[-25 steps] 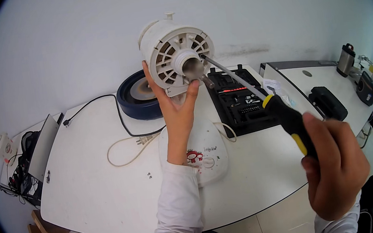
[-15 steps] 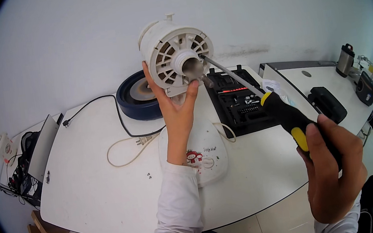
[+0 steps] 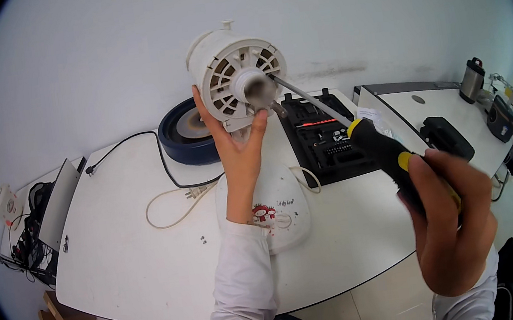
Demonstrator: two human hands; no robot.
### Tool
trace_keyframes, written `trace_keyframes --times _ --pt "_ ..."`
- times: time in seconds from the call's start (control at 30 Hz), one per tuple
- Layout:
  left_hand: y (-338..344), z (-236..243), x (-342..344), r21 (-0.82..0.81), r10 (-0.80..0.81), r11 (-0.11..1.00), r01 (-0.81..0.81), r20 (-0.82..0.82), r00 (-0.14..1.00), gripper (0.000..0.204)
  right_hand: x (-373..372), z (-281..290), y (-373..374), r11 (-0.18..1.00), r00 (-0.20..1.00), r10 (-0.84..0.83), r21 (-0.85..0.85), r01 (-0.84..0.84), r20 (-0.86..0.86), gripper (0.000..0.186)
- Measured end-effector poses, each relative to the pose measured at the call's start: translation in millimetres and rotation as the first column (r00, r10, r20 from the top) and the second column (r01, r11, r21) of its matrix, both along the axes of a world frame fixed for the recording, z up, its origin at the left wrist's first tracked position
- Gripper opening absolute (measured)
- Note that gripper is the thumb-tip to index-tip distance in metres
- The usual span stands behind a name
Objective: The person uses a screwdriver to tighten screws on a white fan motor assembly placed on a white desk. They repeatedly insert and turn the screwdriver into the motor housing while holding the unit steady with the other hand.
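Observation:
My left hand (image 3: 239,152) holds up a round white plastic motor housing (image 3: 235,84) above the table, fingers along its side and thumb at its lower front. Its vented face has a raised central collar with a blurred metallic part inside. My right hand (image 3: 453,225) is closed around the black-and-yellow handle of a screwdriver (image 3: 376,144). The screwdriver's tip meets the housing's face just right of the collar; what it touches there is too small to tell. Below the left hand lies a white appliance base (image 3: 295,232) with a red cartoon print.
On the white table (image 3: 135,273) are a dark blue round part (image 3: 187,146), a black tool case (image 3: 338,168) with bits, a pale cord with plug (image 3: 196,192) and small screws (image 3: 203,239). A second table at right bears a black case (image 3: 446,138) and a thermos (image 3: 472,81).
The housing, with my left hand, has shifted slightly left. My right hand has moved a little left and up, and the screwdriver handle looks turned; its tip remains at the housing's face.

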State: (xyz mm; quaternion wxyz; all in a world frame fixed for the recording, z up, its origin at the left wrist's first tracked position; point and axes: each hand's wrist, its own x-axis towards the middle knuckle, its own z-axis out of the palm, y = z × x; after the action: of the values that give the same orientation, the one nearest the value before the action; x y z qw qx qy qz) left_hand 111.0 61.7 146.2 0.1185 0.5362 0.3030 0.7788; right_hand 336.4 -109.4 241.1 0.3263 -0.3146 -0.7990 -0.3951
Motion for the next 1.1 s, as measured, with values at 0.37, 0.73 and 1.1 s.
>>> trace_keyframes --times 0.37,0.73,1.1 --pt "0 1 0 0.003 0.009 1.0 -0.009 -0.009 1.0 0.104 1 -5 6 0.982 0.997 -0.045 -0.188 0.032 -0.064 0.042" --pt "-3 3 4 0.018 0.027 0.999 -0.027 0.003 1.0 0.104 11 2 19 0.981 0.988 -0.131 -0.156 0.117 -0.085 0.035" --pt "-1 0 2 0.013 0.036 0.999 -0.036 -0.017 0.999 0.104 14 7 21 0.991 0.993 -0.06 -0.121 0.048 -0.097 0.03"
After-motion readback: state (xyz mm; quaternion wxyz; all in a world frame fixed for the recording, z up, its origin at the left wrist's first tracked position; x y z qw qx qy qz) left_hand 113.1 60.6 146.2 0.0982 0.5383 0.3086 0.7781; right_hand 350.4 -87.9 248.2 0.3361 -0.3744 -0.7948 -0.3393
